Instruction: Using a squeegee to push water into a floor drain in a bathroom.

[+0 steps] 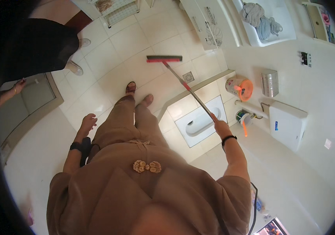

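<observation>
My right hand [222, 128] is closed around the upper end of the metal handle of a long floor squeegee or floor brush [195, 95]. Its red and dark head [164, 58] is at the tiled floor, beyond my feet and left of a square floor drain [188, 77]. The handle passes over a white squat toilet [198, 122] set in a raised tiled platform. My left hand [88, 122] hangs beside my left thigh, fingers slightly curled and apart, with nothing in it.
Another person in black clothing [41, 50] stands at the upper left near a doorway. A platform edge [196, 85] crosses the floor. Along the right wall are a lidded bin [239, 88], a small bucket [242, 116] and a cistern [287, 124]. A white basin [284, 28] holds cloths [258, 19].
</observation>
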Demonstrator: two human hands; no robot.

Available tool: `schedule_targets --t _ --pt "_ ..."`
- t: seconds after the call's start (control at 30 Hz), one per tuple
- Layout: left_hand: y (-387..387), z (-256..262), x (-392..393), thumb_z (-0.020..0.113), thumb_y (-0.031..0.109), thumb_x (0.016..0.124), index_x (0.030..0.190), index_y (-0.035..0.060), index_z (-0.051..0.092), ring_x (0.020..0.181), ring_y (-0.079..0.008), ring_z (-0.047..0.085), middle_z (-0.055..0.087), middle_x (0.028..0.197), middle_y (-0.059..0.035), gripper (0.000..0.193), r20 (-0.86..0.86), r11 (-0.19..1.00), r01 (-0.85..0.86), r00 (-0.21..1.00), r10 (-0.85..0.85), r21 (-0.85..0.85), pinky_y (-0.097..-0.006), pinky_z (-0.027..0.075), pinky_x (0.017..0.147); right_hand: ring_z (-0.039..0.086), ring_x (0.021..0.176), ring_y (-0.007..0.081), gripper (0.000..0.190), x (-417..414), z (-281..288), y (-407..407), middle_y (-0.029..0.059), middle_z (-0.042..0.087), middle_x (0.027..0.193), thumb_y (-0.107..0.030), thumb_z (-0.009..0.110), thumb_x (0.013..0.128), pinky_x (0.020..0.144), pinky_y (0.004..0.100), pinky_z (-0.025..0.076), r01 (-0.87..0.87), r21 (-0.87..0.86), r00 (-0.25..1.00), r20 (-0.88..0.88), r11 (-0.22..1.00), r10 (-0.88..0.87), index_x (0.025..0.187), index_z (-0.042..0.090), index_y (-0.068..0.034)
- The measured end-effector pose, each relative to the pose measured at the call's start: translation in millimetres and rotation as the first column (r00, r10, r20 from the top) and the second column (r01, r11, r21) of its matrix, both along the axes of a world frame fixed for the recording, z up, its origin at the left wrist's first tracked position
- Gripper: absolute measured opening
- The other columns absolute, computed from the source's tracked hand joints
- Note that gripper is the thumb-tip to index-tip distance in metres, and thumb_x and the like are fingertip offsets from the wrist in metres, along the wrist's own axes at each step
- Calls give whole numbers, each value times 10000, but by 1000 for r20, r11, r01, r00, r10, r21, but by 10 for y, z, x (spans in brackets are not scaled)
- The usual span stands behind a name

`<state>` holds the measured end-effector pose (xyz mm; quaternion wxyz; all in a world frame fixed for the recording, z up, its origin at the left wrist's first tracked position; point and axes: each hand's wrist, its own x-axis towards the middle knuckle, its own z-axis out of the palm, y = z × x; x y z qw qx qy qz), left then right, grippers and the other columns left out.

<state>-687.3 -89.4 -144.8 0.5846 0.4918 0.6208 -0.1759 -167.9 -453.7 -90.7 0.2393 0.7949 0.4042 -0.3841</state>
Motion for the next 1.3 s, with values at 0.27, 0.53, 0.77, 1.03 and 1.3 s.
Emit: schedule_targets --t 0.27,0.53,0.77,1.03,1.3 --pt "262 -205 243 515 165 695 976 25 454 590 -126 508 512 752 -64 319 69 999 31 997 -29 -18 -237 368 424 555 634 257 548 189 890 -437 134 542 696 -37 315 783 566 359 451 -48 -241 986 143 969 84 1202 206 -373" --pt "418 -280 196 523 168 701 985 17 455 585 -126 512 520 753 -70 329 115 1000 3 993 -6 23 -244 374 411 551 625 267 524 209 1061 365 141 536 687 -47 368 737 540 351 452 -221 -86 944 232 971 235 1192 284 -293" --pt "120 -305 -234 524 189 682 995 17 446 559 -139 517 515 753 -65 366 26 997 -62 998 61 50 -245 387 406 550 685 298 501 -318 15 1659 167 551 773 -33 336 730 613 386 444 -232 195 972 85 953 219 1184 296 -242" --pt "-553 66 -478 507 155 684 996 17 451 561 -150 534 531 756 -81 346 -19 973 -167 985 172 163 -248 390 401 525 728 332 367 -838 -780 1475 190 545 762 -159 361 795 643 404 417 125 346 987 -140 930 -81 1160 329 -184" --pt "-1602 34 -676 512 141 688 981 16 460 561 -170 537 536 771 -98 323 -125 990 -140 982 139 6 -292 413 429 534 704 327 388 -223 -224 -350 189 545 753 -188 360 795 607 417 416 -29 153 991 -125 988 49 1177 300 -214"
